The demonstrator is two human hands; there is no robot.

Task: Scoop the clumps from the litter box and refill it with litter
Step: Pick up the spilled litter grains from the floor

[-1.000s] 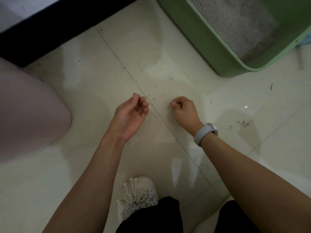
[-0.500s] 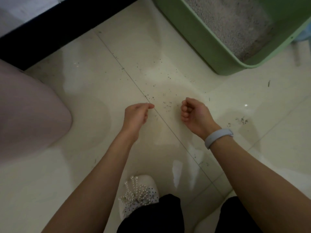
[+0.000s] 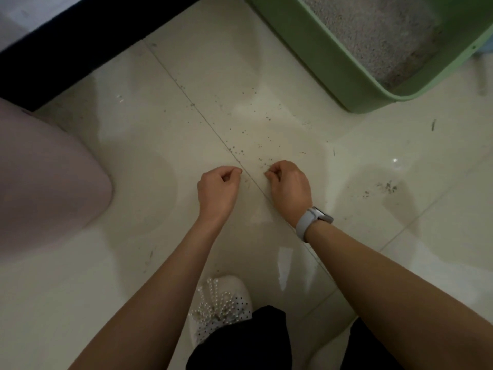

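A green litter box (image 3: 314, 49) stands at the top right, filled with grey litter (image 3: 373, 30). Loose litter grains (image 3: 256, 148) are scattered on the cream tile floor in front of it. My left hand (image 3: 217, 190) and my right hand (image 3: 289, 186) hover low over the grains, side by side. Both have the fingers curled in with fingertips pinched; whether they hold grains is too small to tell. No scoop is in view.
A pale pink rounded bin (image 3: 45, 182) sits at the left. A dark strip (image 3: 80, 38) runs along the wall at the top left. My white pearl-trimmed shoe (image 3: 221, 305) is at the bottom centre. More specks (image 3: 386, 188) lie right of my right hand.
Both hands have turned back-up and closed toward each other over the spilled grains. The left hand, half-open a second ago, is now curled shut.
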